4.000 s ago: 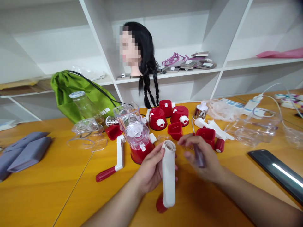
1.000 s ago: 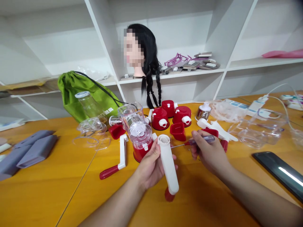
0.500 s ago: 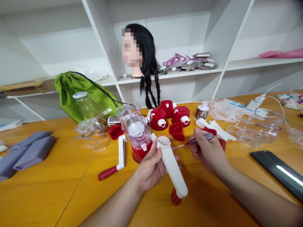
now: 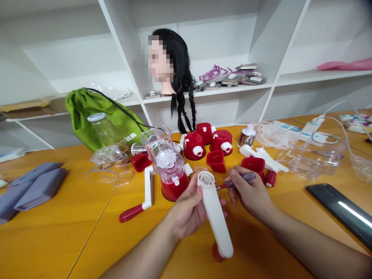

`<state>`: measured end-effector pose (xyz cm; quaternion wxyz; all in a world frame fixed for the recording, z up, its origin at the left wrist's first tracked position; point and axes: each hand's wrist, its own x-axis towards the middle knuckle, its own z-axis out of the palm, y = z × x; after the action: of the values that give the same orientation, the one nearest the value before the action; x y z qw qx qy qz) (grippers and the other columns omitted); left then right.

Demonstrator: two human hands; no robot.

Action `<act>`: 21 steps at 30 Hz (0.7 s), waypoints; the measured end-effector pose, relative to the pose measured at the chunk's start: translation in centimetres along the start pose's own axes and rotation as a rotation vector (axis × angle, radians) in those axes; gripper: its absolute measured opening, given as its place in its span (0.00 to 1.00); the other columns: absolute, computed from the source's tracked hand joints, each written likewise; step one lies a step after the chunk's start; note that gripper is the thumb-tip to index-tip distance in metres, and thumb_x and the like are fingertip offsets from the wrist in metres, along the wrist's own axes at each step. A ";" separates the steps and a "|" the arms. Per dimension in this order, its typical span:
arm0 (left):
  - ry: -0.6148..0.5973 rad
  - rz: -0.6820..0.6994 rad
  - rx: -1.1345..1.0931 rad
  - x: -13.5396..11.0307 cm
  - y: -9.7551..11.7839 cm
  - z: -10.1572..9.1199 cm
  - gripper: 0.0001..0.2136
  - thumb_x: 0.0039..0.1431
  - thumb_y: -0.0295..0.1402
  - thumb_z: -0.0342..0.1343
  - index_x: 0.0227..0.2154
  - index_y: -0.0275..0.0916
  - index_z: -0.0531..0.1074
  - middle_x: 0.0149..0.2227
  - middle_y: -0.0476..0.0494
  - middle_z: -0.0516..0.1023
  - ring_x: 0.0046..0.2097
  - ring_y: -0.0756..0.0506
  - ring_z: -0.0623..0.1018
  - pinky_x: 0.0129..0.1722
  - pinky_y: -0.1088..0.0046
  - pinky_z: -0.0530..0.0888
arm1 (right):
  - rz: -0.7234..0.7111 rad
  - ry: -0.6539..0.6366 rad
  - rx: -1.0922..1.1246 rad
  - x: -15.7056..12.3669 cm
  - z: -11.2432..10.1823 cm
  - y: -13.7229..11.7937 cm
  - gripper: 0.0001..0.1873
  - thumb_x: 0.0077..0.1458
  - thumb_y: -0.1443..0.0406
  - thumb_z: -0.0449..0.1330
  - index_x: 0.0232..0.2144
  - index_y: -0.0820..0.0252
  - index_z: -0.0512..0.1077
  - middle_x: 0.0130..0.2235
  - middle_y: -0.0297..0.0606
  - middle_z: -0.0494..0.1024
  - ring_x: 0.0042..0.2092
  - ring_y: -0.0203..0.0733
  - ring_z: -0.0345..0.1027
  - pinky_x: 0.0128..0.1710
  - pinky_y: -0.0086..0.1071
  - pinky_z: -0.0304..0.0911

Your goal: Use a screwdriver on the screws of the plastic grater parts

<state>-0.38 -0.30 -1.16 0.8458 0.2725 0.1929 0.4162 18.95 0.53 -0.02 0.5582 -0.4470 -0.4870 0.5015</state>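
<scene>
Head view. Gripping a smooth white plastic crank arm [image 4: 216, 221] in the left hand [image 4: 188, 211], fingers closed round its upper half, round hub end up, red knob [image 4: 216, 252] low over the table [image 4: 72, 232]. Pinching a slim screwdriver [image 4: 241, 178] in the right hand [image 4: 250, 195], closed on the translucent purple handle, shaft pointing at the hub. Just behind: clear-drum grater [image 4: 170, 170] on glossy red base, second crank [image 4: 149, 190] lying flat on the orange wood. Further back: red domed bases [image 4: 194, 147], crumpled green fabric bag [image 4: 87, 108].

One head-worn camera looks forward and down, close over both hands [image 4: 188, 211], toward table [image 4: 58, 232] and shelves [image 4: 221, 91].
</scene>
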 end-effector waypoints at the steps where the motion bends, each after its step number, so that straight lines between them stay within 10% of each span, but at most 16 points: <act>1: -0.002 0.006 -0.001 0.0 -0.1 0.1 0.24 0.58 0.38 0.67 0.55 0.51 0.65 0.42 0.48 0.78 0.42 0.38 0.84 0.43 0.53 0.81 | -0.002 0.000 0.004 0.0 0.0 0.0 0.26 0.56 0.44 0.64 0.24 0.59 0.70 0.15 0.30 0.70 0.14 0.34 0.62 0.13 0.26 0.58; 21: 0.014 0.006 -0.009 -0.2 0.4 0.3 0.18 0.69 0.38 0.53 0.60 0.48 0.63 0.41 0.43 0.77 0.35 0.43 0.82 0.31 0.66 0.82 | 0.326 0.024 0.269 0.9 0.0 -1.6 0.23 0.49 0.49 0.71 0.22 0.59 0.69 0.13 0.27 0.65 0.14 0.30 0.54 0.11 0.22 0.51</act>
<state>-0.53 -0.33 -0.64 0.8443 0.2664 0.1963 0.4216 19.15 1.29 1.60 0.5302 -0.4473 -0.3301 0.6403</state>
